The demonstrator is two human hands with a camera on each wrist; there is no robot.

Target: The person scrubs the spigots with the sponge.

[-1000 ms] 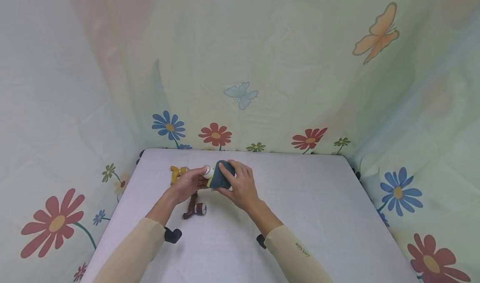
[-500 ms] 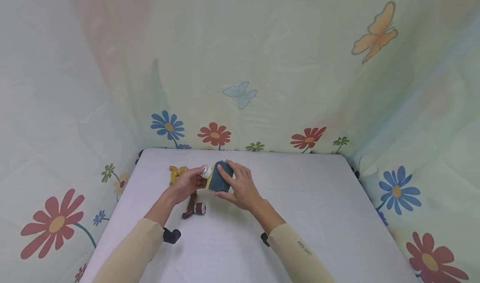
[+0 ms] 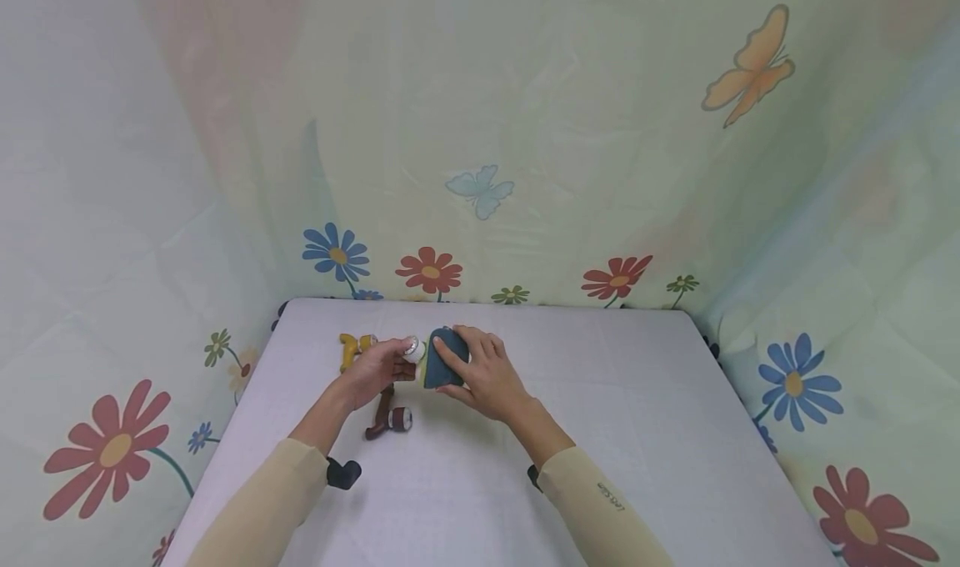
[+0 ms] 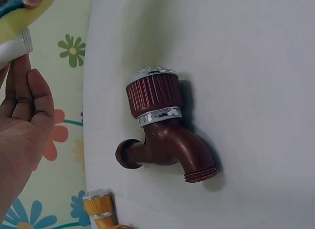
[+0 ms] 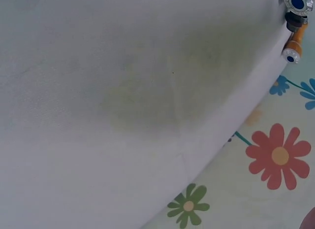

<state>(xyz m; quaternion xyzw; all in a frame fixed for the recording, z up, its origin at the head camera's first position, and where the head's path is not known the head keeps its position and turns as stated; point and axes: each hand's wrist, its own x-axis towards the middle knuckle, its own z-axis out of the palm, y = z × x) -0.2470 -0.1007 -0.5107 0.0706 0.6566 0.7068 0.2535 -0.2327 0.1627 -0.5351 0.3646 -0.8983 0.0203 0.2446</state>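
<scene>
My left hand [image 3: 372,371] grips a white tap, its round silver-topped knob [image 3: 414,349] showing beyond the thumb. My right hand [image 3: 487,375] holds a blue sponge [image 3: 446,358] with a yellow layer against the tap, thumb and fingers spread around it. In the left wrist view the sponge's yellow layer [image 4: 22,22] lies over the white tap [image 4: 14,49], above the fingers [image 4: 42,98] of my left hand. Most of the tap is hidden by the hand and sponge. The right wrist view catches only a sliver of hand at its lower right corner.
A brown tap [image 4: 165,135] lies on the white-covered table [image 3: 622,434], just below my left hand in the head view. Behind that hand is a yellow tap [image 3: 349,352]. Flower-printed curtains [image 3: 525,133] surround the table's back and sides.
The sponge has moved back and forth with my right hand, a little left and then right again, and its tilt has changed. My left hand stays nearly in place with the white tap.
</scene>
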